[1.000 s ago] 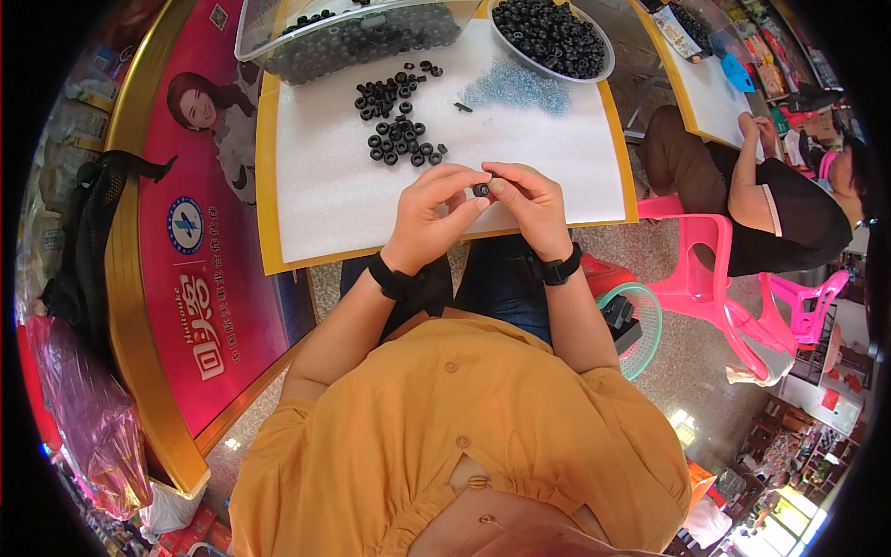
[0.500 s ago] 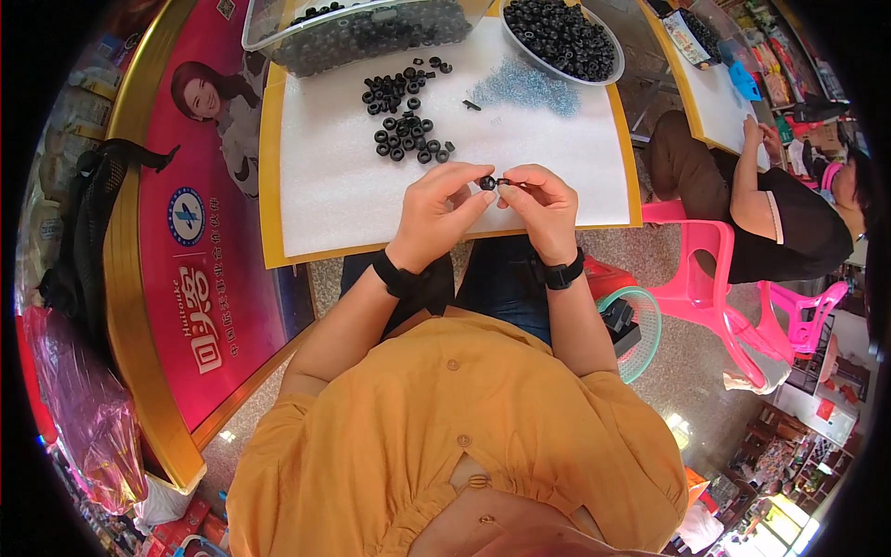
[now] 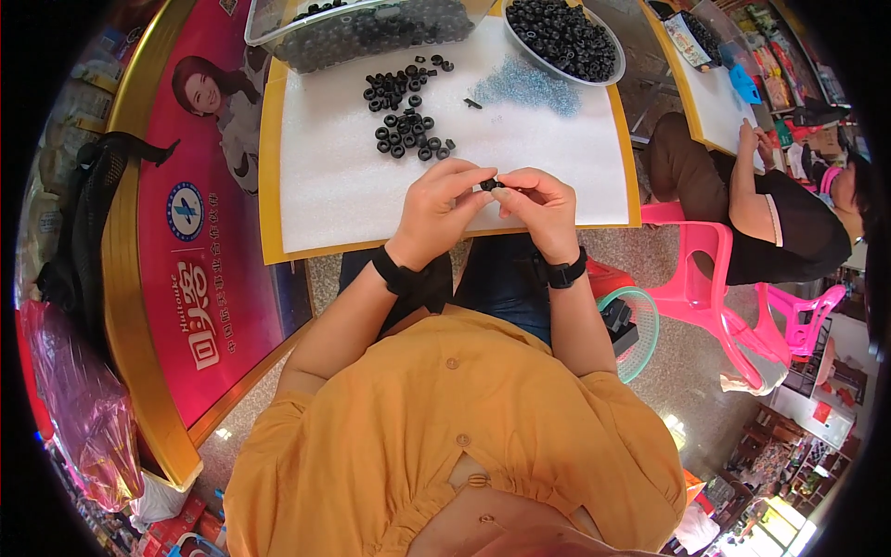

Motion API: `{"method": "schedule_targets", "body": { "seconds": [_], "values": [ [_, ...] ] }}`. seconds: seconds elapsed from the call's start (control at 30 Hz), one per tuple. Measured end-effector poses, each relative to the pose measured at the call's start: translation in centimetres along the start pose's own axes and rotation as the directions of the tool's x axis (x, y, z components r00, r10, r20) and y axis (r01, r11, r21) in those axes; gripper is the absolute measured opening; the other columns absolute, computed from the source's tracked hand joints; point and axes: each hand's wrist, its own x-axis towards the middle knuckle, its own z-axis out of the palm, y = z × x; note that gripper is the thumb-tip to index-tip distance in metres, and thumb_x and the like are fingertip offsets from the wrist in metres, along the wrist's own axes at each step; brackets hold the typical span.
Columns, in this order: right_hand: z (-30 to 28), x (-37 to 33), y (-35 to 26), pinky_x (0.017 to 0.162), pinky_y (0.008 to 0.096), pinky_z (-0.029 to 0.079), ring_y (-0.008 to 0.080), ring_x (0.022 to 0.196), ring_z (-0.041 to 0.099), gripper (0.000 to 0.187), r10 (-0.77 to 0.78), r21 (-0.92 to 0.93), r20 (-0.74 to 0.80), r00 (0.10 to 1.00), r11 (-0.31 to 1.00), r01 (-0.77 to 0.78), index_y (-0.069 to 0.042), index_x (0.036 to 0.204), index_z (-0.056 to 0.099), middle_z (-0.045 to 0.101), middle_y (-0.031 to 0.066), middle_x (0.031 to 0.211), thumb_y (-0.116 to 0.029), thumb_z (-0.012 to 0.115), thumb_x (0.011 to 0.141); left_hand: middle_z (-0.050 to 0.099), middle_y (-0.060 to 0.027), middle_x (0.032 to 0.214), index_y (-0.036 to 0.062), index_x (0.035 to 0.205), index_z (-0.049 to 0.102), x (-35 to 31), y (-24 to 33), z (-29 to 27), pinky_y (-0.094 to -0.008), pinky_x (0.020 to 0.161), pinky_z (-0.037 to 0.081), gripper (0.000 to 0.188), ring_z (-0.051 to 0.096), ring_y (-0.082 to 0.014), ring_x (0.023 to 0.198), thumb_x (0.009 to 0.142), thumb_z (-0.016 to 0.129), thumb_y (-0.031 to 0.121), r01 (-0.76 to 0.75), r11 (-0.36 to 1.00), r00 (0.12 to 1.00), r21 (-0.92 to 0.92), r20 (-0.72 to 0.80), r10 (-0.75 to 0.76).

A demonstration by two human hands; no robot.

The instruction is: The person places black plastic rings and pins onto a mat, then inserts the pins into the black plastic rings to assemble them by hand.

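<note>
Above the near edge of the white-topped table (image 3: pixel 334 209), my two hands meet fingertip to fingertip. My left hand (image 3: pixel 438 204) pinches a small round black part (image 3: pixel 487 185). Pressed against it from the other side, my right hand (image 3: pixel 546 212) grips a small dark piece, mostly hidden by its fingers. Just beyond my left hand lies a loose pile of black ring-shaped parts (image 3: pixel 406 135), with a few smaller black bits among them. A single small black piece (image 3: pixel 473 104) rests apart, right of the pile.
A clear tub (image 3: pixel 371 42) of black parts stands at the table's far left. Toward the far right are a bowl (image 3: pixel 620 70) of black rings and a scatter of tiny bluish bits (image 3: pixel 529 88). A person (image 3: pixel 789 204) sits at another table, beside pink chairs (image 3: pixel 696 269).
The gap between my fingertips has narrowed. The piece in my right hand has come up against the round part in my left. The piles on the table look the same.
</note>
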Motion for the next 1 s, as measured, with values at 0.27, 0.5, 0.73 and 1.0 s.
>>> {"method": "schedule_targets", "body": {
  "seconds": [0.27, 0.5, 0.73, 1.0],
  "values": [
    [-0.5, 0.0, 0.3, 0.067, 0.024, 0.053, 0.0122, 0.074, 0.065, 0.014, 0.035, 0.119, 0.029, 0.999, 0.992, -0.038, 0.001, 0.105, 0.07, 0.071, 0.0073, 0.091, -0.001, 0.07, 0.091, 0.067, -0.0074, 0.092, 0.0064, 0.111, 0.074, 0.1, -0.1, -0.1, -0.0272, 0.063, 0.05, 0.03, 0.062, -0.0166, 0.07, 0.081, 0.075, 0.003, 0.016, 0.999, 0.999, -0.028, 0.048, -0.014],
    [0.2, 0.2, 0.0, 0.068, 0.0259, 0.054, 0.0138, 0.073, 0.065, 0.014, 0.059, 0.212, 0.028, 0.998, 0.975, -0.063, 0.002, 0.104, 0.069, 0.07, 0.0083, 0.09, -0.001, 0.07, 0.09, 0.068, -0.0077, 0.092, 0.0048, 0.111, 0.073, 0.0, -0.1, -0.4, -0.0268, 0.064, 0.051, 0.029, 0.063, -0.0159, 0.071, 0.082, 0.075, 0.005, 0.026, 0.997, 0.999, -0.077, 0.029, -0.024],
    [-1.3, 1.7, -1.6, 0.063, 0.0256, 0.056, 0.011, 0.073, 0.065, 0.024, 0.351, 0.267, 0.262, 0.899, 0.869, -0.417, 0.0, 0.108, 0.065, 0.068, 0.0075, 0.089, -0.009, 0.074, 0.087, 0.063, -0.005, 0.096, 0.005, 0.114, 0.073, 0.0, 0.0, -0.7, -0.0235, 0.067, 0.046, 0.03, 0.056, -0.0111, 0.077, 0.084, 0.075, 0.003, 0.016, 0.99, 0.997, -0.143, 0.073, -0.006],
    [-1.0, 2.3, -2.6, 0.052, 0.02, 0.049, 0.0075, 0.065, 0.061, 0.018, 0.454, 0.165, 0.409, 0.791, 0.816, -0.554, -0.002, 0.098, 0.063, 0.066, 0.0033, 0.083, -0.015, 0.071, 0.088, 0.054, -0.0002, 0.097, 0.0045, 0.112, 0.073, 0.0, -0.6, -1.0, -0.0222, 0.07, 0.042, 0.029, 0.05, -0.0088, 0.082, 0.083, 0.077, 0.005, 0.048, 0.96, 0.987, -0.277, 0.161, -0.003]
  ]
}}
